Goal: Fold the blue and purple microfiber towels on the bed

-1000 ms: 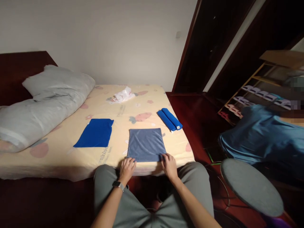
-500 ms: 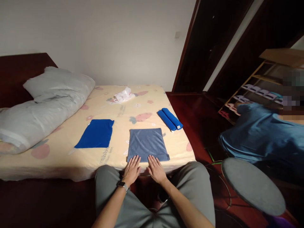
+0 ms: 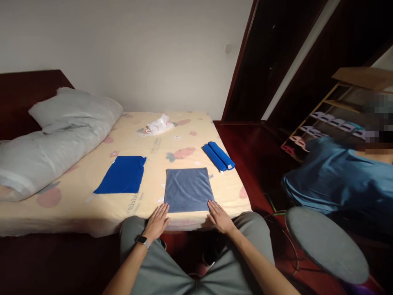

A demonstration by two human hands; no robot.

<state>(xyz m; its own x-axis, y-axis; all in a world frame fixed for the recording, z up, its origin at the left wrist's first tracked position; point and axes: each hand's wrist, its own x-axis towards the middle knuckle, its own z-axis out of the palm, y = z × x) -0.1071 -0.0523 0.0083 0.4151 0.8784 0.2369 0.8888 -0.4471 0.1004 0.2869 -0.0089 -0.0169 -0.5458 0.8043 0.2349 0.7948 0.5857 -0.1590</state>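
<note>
A grey-blue cloth [image 3: 188, 189] lies spread flat near the front edge of the bed. My left hand [image 3: 157, 221] rests with flat fingers at its near left corner. At the near right corner lies my right hand [image 3: 220, 217], fingers stretched out on the cloth's edge. To the left, a bright blue cloth [image 3: 123, 175] is laid flat on the sheet. Two rolled blue cloths [image 3: 218, 156] sit side by side near the bed's right edge, each with a small white tag.
A crumpled white plastic bag [image 3: 159, 124] sits at the back of the bed [image 3: 153, 157]. A grey quilt [image 3: 70, 131] is heaped at left. On the right are a round stool [image 3: 327, 244], a person in a blue shirt [image 3: 334, 176] and a shoe rack [image 3: 322, 100].
My hands have slid apart along the cloth's near edge, the left one leftward and the right one rightward, to the two corners. The cloth's near edge looks flatter.
</note>
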